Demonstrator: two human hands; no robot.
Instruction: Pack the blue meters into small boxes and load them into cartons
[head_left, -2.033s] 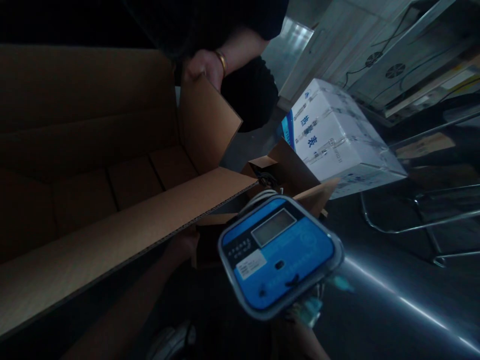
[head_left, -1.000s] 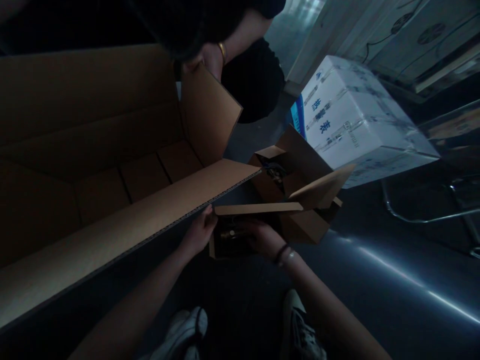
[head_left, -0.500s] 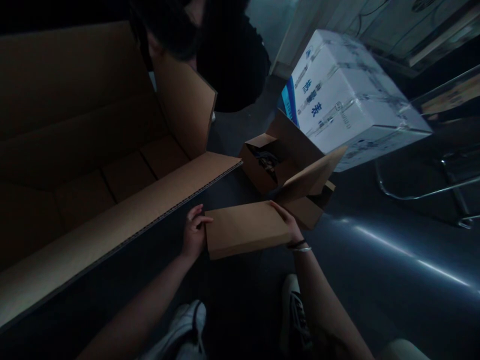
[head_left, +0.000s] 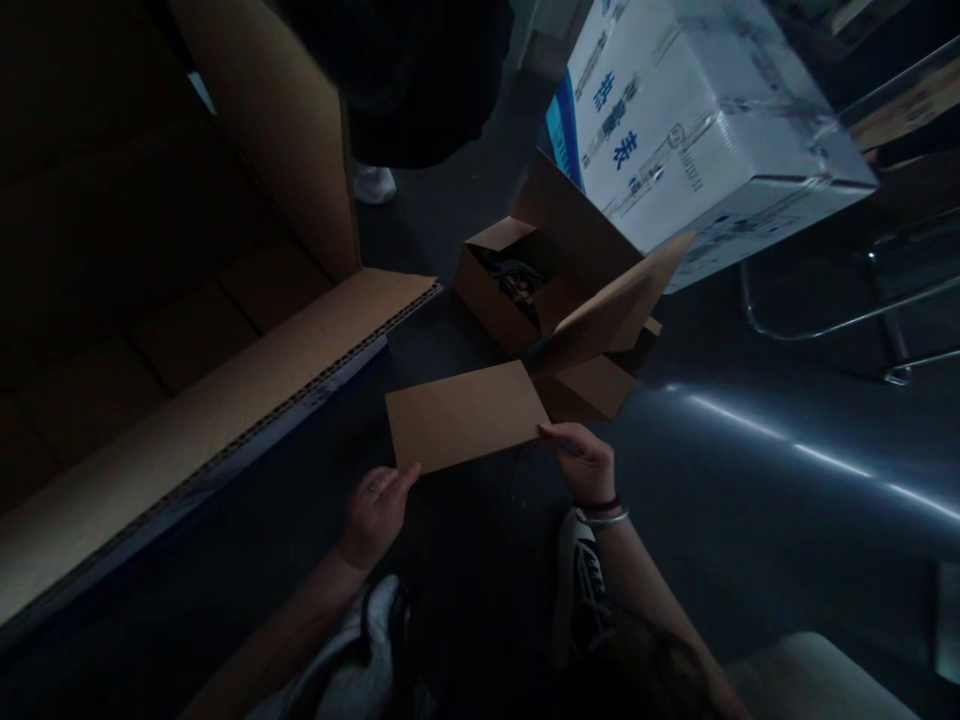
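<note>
A small brown cardboard box (head_left: pixel 465 415) lies on the dark floor in front of me with its top flap down. My left hand (head_left: pixel 373 510) is curled at its near left corner, fingertips pinching the edge. My right hand (head_left: pixel 581 462), with bracelets on the wrist, grips the near right corner. Just behind stands a second small box (head_left: pixel 570 385) with its flaps up and dark parts inside.
A large open carton (head_left: pixel 225 400) fills the left. Another person in dark clothes (head_left: pixel 420 80) stands behind it, one white shoe (head_left: pixel 373 183) showing. A white box with blue characters (head_left: pixel 690 120) sits at the back right, metal chair legs (head_left: pixel 862 320) beyond. My shoes (head_left: pixel 585 590) are below.
The blue meter held in front of me two seconds ago is gone from view. Both hands were inside the small box, then its flap came down and they slid to its near corners.
</note>
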